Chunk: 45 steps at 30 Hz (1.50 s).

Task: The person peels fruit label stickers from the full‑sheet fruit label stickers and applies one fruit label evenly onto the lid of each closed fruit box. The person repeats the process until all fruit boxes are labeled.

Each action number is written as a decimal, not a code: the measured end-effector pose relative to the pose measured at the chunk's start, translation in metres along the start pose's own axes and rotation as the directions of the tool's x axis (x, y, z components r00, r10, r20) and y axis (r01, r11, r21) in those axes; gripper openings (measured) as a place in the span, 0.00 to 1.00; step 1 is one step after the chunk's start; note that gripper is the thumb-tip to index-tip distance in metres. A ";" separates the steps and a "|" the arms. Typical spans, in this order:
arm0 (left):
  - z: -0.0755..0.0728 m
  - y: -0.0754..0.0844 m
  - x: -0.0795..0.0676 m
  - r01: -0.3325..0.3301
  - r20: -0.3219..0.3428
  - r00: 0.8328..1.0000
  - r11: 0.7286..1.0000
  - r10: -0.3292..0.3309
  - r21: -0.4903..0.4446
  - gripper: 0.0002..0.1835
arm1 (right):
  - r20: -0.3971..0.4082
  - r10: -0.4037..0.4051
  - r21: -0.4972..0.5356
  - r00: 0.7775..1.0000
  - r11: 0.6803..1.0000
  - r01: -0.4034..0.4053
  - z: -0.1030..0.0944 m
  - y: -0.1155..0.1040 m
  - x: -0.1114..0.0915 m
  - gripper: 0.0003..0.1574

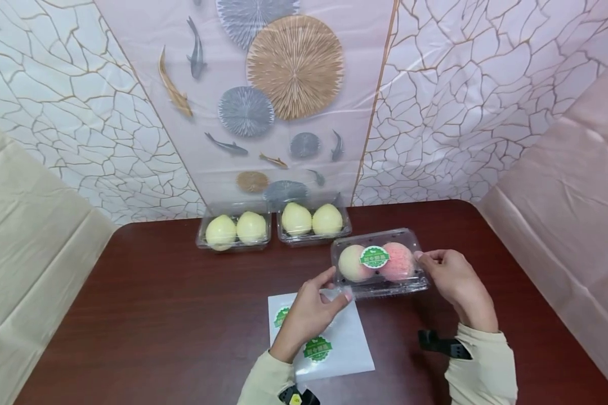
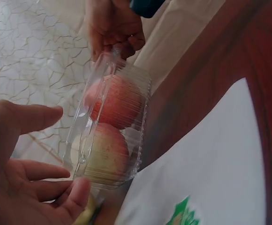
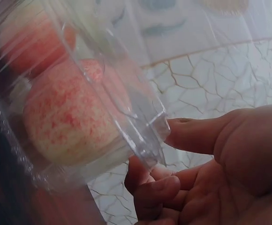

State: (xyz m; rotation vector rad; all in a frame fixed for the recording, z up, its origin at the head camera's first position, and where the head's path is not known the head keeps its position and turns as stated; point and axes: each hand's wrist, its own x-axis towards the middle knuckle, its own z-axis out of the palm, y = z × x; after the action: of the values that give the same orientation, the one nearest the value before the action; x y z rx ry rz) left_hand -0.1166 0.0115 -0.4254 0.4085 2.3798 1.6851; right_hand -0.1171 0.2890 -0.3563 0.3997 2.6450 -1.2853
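A clear plastic fruit box (image 1: 380, 287) with two pink-and-cream peaches (image 1: 397, 262) is held slightly tilted over the table. A round green-and-white sticker (image 1: 374, 257) is on its lid. My right hand (image 1: 458, 281) pinches the rim at the box's right end between thumb and fingers, seen close in the right wrist view. At the other end is my left hand (image 1: 311, 312), its thumb and fingers apart; in the left wrist view a fingertip (image 2: 82, 187) overlaps the box's near corner. Below lies a white sticker sheet (image 1: 347, 354), partly hidden by the left hand.
Two clear boxes, left (image 1: 200, 239) and right (image 1: 347, 228), each with two pale yellow fruits, stand at the back edge of the dark red table (image 1: 172, 315). Green stickers (image 1: 317, 349) remain on the sheet. A patterned backdrop (image 1: 294, 152) rises behind; beige cloth (image 1: 562, 225) flanks the table.
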 end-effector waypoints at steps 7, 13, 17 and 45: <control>0.012 0.000 -0.001 0.016 0.113 0.994 0.994 -0.003 -0.110 0.42 | -0.058 0.020 -0.007 0.998 1.000 -0.020 -0.009 0.008 -0.004 0.38; 0.022 0.004 -0.001 0.011 0.197 0.980 0.996 0.007 -0.091 0.48 | -0.157 0.042 0.008 0.987 0.999 -0.041 -0.011 0.014 -0.003 0.41; 0.025 0.006 -0.002 -0.013 0.187 0.982 0.999 0.022 -0.052 0.48 | -0.229 0.066 -0.022 0.971 0.997 -0.073 -0.008 0.021 0.002 0.37; 0.034 0.014 -0.009 -0.143 0.243 0.968 0.943 0.070 0.301 0.42 | -0.033 -0.049 -0.509 0.998 0.860 0.025 0.019 -0.014 -0.012 0.59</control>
State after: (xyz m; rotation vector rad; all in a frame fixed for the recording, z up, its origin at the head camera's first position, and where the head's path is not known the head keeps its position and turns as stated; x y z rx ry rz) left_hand -0.0959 0.0430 -0.4234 0.7534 2.4896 1.2109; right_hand -0.1094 0.2643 -0.3542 0.2943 2.8955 -0.5368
